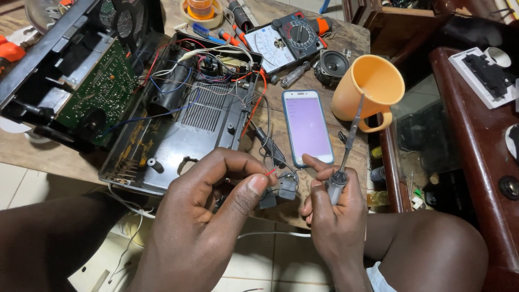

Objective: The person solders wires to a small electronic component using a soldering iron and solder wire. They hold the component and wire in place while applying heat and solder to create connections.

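My left hand (208, 216) pinches a thin red wire (270, 172) between thumb and forefinger, just above a small grey component (287, 187) hanging on dark leads. My right hand (335, 211) grips a screwdriver (346, 154) by its clear handle, the shaft pointing up toward the orange cup (373, 86). Both hands are close together at the table's front edge, in front of the opened black device case (178, 124) with its loose wires.
A green circuit board (97, 89) in a black housing lies left. A smartphone (307, 125) with a lit screen sits by the cup. An analog multimeter (284, 43), a small speaker (331, 65), tape roll (201, 12) and tools are behind. A dark wooden table (476, 146) stands right.
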